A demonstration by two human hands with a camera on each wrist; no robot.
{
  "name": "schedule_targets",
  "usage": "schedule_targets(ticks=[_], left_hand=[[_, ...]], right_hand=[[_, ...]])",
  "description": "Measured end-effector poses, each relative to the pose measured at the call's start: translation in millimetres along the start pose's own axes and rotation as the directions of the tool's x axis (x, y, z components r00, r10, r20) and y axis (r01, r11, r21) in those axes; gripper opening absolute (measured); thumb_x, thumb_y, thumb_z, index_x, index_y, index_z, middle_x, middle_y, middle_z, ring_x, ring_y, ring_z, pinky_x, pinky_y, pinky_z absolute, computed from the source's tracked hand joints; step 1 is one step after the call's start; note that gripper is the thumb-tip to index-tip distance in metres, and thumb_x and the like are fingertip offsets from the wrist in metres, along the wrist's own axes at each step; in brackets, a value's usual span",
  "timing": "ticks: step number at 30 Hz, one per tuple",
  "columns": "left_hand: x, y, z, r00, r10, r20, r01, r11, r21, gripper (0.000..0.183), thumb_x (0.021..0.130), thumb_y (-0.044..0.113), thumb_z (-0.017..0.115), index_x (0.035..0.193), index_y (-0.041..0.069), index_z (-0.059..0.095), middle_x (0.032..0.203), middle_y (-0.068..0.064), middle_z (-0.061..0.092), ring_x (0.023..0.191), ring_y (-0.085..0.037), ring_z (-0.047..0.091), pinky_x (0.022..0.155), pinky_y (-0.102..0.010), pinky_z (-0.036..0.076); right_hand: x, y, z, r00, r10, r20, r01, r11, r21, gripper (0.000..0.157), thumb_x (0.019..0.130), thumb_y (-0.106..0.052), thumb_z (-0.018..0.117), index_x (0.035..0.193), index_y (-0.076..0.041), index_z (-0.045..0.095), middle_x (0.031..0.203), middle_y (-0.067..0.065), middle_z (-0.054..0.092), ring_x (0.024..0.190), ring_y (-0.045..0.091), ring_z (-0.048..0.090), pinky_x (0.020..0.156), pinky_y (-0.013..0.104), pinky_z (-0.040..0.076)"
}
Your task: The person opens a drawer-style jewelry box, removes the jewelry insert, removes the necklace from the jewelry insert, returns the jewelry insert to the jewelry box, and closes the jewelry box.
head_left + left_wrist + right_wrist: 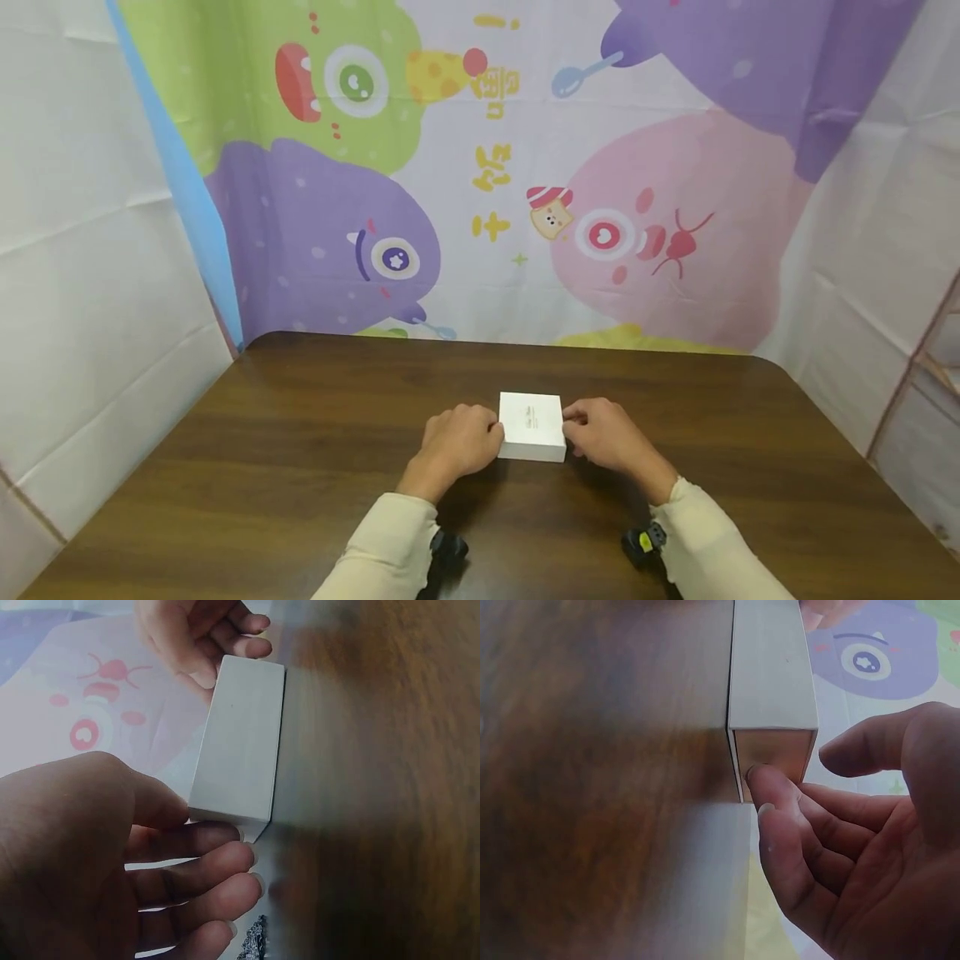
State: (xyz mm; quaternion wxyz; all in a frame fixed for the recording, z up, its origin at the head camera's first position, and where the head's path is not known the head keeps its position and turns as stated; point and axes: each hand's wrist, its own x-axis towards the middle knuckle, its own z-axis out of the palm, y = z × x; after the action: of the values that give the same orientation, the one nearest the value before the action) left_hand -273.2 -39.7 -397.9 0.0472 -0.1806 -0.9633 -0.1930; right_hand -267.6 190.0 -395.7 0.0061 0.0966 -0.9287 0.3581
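White box point(532, 426) sits flat on the brown table point(300, 467), lid on; contents not visible. It lies between the two hands, near the table's middle, slightly toward the person.

Left hand point(459, 440) is against the box's left side; in the left wrist view its thumb meets the near corner, and the fingers point(202, 871) below it are loosely extended and not wrapped round the box. Right hand point(603, 433) is at the right side; one fingertip point(769, 784) presses the end face, thumb hovering just apart. Neither hand clasps the box; both touch it with relaxed fingers.

Box nearly square from above; faint print on the lid. Its slightly longer side runs from one hand to the other.

Cartoon-monster backdrop point(480, 167) beyond the table's far edge.
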Motion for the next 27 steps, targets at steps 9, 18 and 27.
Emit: schedule_targets(ticks=[9, 18, 27], left_hand=[[1.1, -2.2, 2.0, 0.998, -0.013, -0.054, 0.013, 1.000, -0.011, 0.034, 0.097, 0.029, 0.052, 0.066, 0.018, 0.058, 0.060, 0.004, 0.049, 0.057, -0.017, 0.047, 0.054, -0.037, 0.037], [0.7, -11.0, -1.8, 0.993, -0.014, -0.119, 0.013, 1.000, -0.011, 0.029, 0.098, 0.033, 0.058, 0.072, 0.020, 0.061, 0.060, 0.005, 0.049, 0.056, -0.016, 0.046, 0.052, -0.036, 0.036], [4.7, -16.9, -0.2, 0.995, -0.011, -0.094, 0.012, 1.000, 0.011, 0.037, 0.098, 0.029, 0.057, 0.063, 0.018, 0.052, 0.056, 0.003, 0.043, 0.053, -0.017, 0.044, 0.051, -0.036, 0.034]], right_hand=[[0.3, 0.3, 0.0, 1.000, 0.025, -0.009, -0.025, 0.999, -0.020, 0.026, 0.093, -0.009, 0.058, 0.112, 0.004, 0.069, 0.087, 0.006, 0.070, 0.061, 0.015, 0.064, 0.056, 0.032, 0.050], [4.6, 2.3, -1.4, 1.000, 0.028, -0.001, -0.028, 0.999, -0.017, 0.025, 0.093, -0.010, 0.062, 0.113, 0.004, 0.069, 0.084, 0.004, 0.069, 0.061, 0.015, 0.064, 0.055, 0.032, 0.051], [4.5, 9.5, -4.4, 0.998, 0.050, 0.026, -0.051, 0.998, 0.029, 0.023, 0.092, -0.009, 0.061, 0.108, 0.005, 0.070, 0.082, 0.006, 0.069, 0.062, 0.018, 0.065, 0.055, 0.032, 0.052]])
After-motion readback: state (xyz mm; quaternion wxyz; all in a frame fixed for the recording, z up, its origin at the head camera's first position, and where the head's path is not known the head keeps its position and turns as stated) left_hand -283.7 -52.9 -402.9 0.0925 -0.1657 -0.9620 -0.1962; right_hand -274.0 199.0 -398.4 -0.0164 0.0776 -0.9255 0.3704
